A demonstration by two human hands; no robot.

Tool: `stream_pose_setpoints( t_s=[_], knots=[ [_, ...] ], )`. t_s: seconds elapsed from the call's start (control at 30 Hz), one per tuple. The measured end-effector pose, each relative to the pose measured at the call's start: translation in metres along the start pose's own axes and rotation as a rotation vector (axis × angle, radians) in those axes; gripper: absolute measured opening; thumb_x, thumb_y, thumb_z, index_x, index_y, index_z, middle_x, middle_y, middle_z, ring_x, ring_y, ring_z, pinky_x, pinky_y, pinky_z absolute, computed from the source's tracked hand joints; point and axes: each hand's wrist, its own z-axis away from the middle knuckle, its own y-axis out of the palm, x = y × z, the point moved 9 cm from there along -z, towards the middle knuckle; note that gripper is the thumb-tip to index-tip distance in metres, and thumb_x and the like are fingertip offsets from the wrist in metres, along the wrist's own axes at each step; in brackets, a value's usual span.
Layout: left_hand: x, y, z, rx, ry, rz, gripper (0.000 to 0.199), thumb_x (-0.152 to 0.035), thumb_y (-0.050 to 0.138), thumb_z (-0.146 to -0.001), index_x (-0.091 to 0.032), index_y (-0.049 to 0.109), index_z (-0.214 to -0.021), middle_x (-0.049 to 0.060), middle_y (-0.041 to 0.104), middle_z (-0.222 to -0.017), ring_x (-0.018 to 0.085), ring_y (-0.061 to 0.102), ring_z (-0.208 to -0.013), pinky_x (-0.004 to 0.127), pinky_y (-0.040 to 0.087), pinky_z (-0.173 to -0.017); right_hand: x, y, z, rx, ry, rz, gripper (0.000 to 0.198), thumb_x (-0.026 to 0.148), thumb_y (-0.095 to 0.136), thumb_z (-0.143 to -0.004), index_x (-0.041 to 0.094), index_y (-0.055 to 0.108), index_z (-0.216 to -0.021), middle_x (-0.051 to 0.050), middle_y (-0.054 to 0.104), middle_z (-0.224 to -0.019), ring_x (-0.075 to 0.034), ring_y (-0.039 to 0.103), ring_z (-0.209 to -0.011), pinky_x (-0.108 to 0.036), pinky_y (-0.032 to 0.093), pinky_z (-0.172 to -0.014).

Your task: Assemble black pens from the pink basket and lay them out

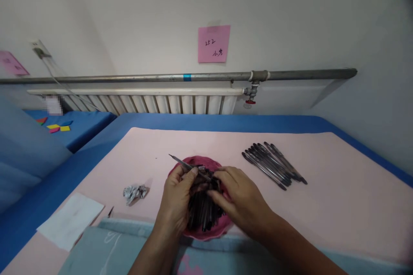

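Above a round pink basket (206, 235), my left hand (176, 195) pinches a pen (181, 162) between thumb and fingers. Its bare tip points up and to the left. My right hand (241, 197) is closed at the pen's other end, where the fingertips partly hide the dark end piece. Many dark pen parts (204, 212) fill the basket beneath both hands. To the right, several capped clear-barrelled pens (271, 164) lie side by side on the pink table cover (338, 197).
Left of the basket lie a crumpled ball of foil or paper (134, 193), a white sheet (71, 221) and a small dark piece (111, 211). Light-blue cloth (129, 240) covers the near edge. A radiator (180, 104) and pipe (145, 78) run along the wall behind.
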Motion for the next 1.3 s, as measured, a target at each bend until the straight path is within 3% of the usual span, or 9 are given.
stream_pose_setpoints(
  t_s=[0.13,0.3,0.4,0.53,0.7,0.97,1.1,1.17,1.3],
  knots=[
    [-0.001,0.001,0.002,0.002,0.009,-0.013,0.018,-0.026,0.065,-0.069,-0.014,0.056,-0.079,0.0,0.065,-0.069,0.011,0.061,-0.061,0.022,0.049,-0.06,0.001,0.001,0.002,-0.005,0.006,-0.013,0.009,0.016,0.045,-0.084,0.016,0.055,-0.084,-0.007,0.059,-0.079,-0.02,0.052,-0.076,-0.035,0.042,-0.07],
    [-0.006,0.004,0.002,0.058,0.054,-0.056,0.016,-0.028,0.063,-0.071,-0.015,0.057,-0.078,0.0,0.065,-0.071,0.012,0.061,-0.064,0.023,0.047,-0.062,-0.008,0.006,0.002,0.043,0.117,-0.159,0.008,0.018,0.047,-0.083,0.019,0.054,-0.08,-0.004,0.06,-0.076,-0.017,0.053,-0.071,-0.03,0.043,-0.064],
    [-0.009,-0.001,-0.001,0.04,0.069,-0.079,0.015,-0.029,0.062,-0.072,-0.016,0.057,-0.076,-0.002,0.061,-0.066,0.009,0.057,-0.059,0.021,0.045,-0.059,-0.012,0.002,-0.002,0.046,0.096,-0.21,0.011,0.021,0.047,-0.084,0.019,0.057,-0.087,-0.005,0.062,-0.082,-0.017,0.055,-0.077,-0.032,0.044,-0.07],
    [-0.014,-0.011,-0.003,-0.047,0.077,-0.117,0.015,-0.032,0.059,-0.074,-0.018,0.057,-0.08,-0.005,0.056,-0.062,0.006,0.051,-0.054,0.017,0.041,-0.052,-0.025,-0.008,-0.006,-0.004,0.096,-0.033,0.015,0.018,0.047,-0.083,0.017,0.061,-0.088,-0.011,0.06,-0.102,-0.023,0.052,-0.094,-0.041,0.04,-0.082],
    [-0.008,-0.008,-0.001,-0.013,0.057,-0.217,0.021,-0.037,0.056,-0.075,-0.02,0.058,-0.088,-0.005,0.051,-0.06,0.007,0.045,-0.048,0.019,0.041,-0.048,-0.031,0.013,-0.004,0.135,0.084,0.229,0.014,0.015,0.055,-0.075,0.016,0.064,-0.085,-0.014,0.05,-0.123,-0.033,0.039,-0.112,-0.051,0.033,-0.087],
    [-0.001,-0.008,-0.002,-0.003,0.033,-0.233,0.021,-0.037,0.058,-0.073,-0.02,0.06,-0.086,-0.004,0.051,-0.058,0.008,0.044,-0.046,0.019,0.039,-0.044,-0.037,0.032,-0.001,0.23,0.075,0.228,0.019,0.018,0.057,-0.076,0.021,0.066,-0.092,-0.012,0.047,-0.125,-0.034,0.037,-0.115,-0.052,0.032,-0.086],
    [0.003,-0.005,-0.002,0.033,0.012,-0.259,0.025,-0.039,0.057,-0.073,-0.021,0.061,-0.091,-0.005,0.049,-0.056,0.008,0.043,-0.046,0.019,0.039,-0.044,-0.04,0.028,-0.004,0.178,0.08,0.129,0.015,0.014,0.058,-0.073,0.019,0.064,-0.085,-0.012,0.047,-0.127,-0.033,0.036,-0.117,-0.053,0.032,-0.088],
    [0.002,-0.004,-0.001,0.04,-0.001,-0.264,0.025,-0.038,0.058,-0.073,-0.021,0.062,-0.091,-0.005,0.05,-0.057,0.007,0.045,-0.048,0.018,0.039,-0.046,-0.041,0.019,-0.008,0.117,0.111,-0.017,0.013,0.014,0.056,-0.073,0.02,0.063,-0.082,-0.01,0.054,-0.118,-0.029,0.043,-0.112,-0.05,0.035,-0.087],
    [0.006,0.002,0.004,0.036,-0.083,-0.267,0.023,-0.037,0.061,-0.07,-0.018,0.063,-0.083,-0.003,0.055,-0.061,0.009,0.051,-0.053,0.018,0.04,-0.049,-0.069,-0.004,-0.009,-0.082,0.419,-0.592,0.01,0.023,0.053,-0.077,0.02,0.06,-0.084,-0.003,0.065,-0.083,-0.018,0.059,-0.078,-0.035,0.045,-0.072]
  ],
)
